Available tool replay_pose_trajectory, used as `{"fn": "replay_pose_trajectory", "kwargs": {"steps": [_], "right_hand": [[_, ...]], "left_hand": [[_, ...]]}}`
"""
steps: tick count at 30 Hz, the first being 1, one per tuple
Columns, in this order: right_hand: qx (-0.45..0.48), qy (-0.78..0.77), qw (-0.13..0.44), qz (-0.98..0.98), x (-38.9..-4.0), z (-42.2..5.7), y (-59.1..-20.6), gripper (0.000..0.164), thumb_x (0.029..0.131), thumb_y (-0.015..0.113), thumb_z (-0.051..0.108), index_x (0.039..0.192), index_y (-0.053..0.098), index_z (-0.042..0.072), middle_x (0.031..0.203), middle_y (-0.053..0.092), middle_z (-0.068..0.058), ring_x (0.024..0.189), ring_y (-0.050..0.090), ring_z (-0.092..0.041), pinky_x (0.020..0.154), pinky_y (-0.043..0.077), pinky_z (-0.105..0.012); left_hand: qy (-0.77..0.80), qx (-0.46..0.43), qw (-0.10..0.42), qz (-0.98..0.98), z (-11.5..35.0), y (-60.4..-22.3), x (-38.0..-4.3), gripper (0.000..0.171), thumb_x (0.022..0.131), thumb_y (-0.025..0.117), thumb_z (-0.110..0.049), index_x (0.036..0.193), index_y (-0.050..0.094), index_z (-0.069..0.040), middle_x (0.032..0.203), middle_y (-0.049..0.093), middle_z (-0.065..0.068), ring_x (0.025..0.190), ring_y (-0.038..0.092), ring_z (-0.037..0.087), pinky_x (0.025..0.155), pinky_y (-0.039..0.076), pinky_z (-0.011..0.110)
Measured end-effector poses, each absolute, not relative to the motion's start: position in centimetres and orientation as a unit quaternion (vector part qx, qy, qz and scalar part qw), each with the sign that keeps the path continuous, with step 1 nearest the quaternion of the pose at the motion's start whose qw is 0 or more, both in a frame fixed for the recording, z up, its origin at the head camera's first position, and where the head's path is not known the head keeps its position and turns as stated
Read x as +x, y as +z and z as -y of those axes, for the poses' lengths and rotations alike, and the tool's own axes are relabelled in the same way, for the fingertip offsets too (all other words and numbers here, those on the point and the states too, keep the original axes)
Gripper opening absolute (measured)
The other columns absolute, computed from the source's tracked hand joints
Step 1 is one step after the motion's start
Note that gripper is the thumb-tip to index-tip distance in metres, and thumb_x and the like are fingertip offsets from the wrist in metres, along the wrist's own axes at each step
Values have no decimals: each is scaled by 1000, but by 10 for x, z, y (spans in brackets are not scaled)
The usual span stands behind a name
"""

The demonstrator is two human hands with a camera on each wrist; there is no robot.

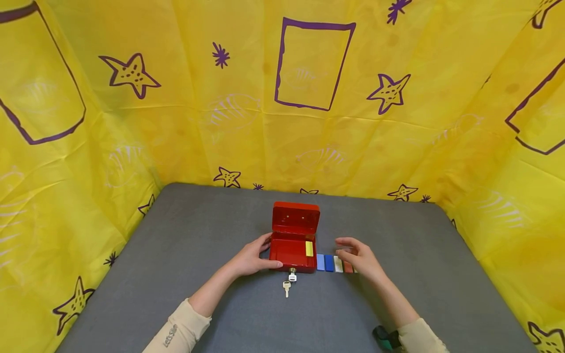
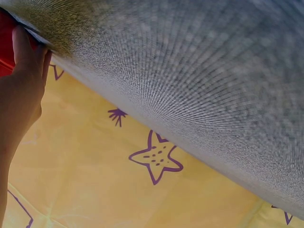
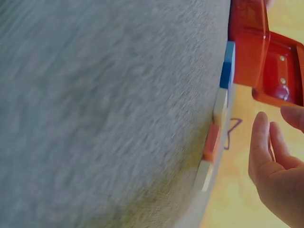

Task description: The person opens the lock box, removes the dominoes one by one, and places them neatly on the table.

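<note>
A red cash box (image 1: 287, 249) stands on the grey table with its lid (image 1: 295, 218) raised. My left hand (image 1: 251, 257) holds the box by its left side, thumb along the front edge and fingers toward the back corner. Inside, against the right wall, lies a yellow block (image 1: 309, 248). My right hand (image 1: 361, 259) hovers with loosely bent fingers, holding nothing, above a row of blocks right of the box. The row has a light blue block (image 1: 320, 262), a blue block (image 1: 329, 263), a whitish block (image 1: 338, 264), a red block (image 3: 211, 142) and a pale block (image 3: 203, 175).
A key (image 1: 293, 277) sits in the lock at the box's front, and a second key (image 1: 286, 288) hangs below it or lies on the table. Yellow cloth (image 1: 247, 132) with purple starfish drawings surrounds the grey table (image 1: 198, 215) at the back and sides.
</note>
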State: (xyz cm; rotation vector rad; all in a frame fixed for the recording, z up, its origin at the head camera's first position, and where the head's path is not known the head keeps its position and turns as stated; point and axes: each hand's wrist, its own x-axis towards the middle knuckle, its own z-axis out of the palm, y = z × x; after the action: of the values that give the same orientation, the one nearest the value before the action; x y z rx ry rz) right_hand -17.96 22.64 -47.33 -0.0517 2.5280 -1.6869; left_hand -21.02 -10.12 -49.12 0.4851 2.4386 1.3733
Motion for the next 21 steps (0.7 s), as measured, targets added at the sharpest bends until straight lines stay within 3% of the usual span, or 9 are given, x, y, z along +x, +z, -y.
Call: {"fn": "replay_pose_trajectory", "kwargs": {"steps": [5,21], "right_hand": [[-22,-554,59,-830,-181,-219,-471,39,94,65,13,129,57,-1,127,59,-23,106,63,-30,86,53,-34],[-43,-558,73,-825,-183,-196,-464,38,93,66,15,128,59,1,127,60,-19,108,63,-30,91,53,-41]], "left_hand": [[480,166,151,-848,101,-491,-210,94,78,81,-38,150,32,-3,150,38,18,132,46,34,103,43,48],[478,160,154,-850,101,-492,-210,95,77,81,-39,150,32,-3,150,38,19,132,46,34,103,43,48]]}}
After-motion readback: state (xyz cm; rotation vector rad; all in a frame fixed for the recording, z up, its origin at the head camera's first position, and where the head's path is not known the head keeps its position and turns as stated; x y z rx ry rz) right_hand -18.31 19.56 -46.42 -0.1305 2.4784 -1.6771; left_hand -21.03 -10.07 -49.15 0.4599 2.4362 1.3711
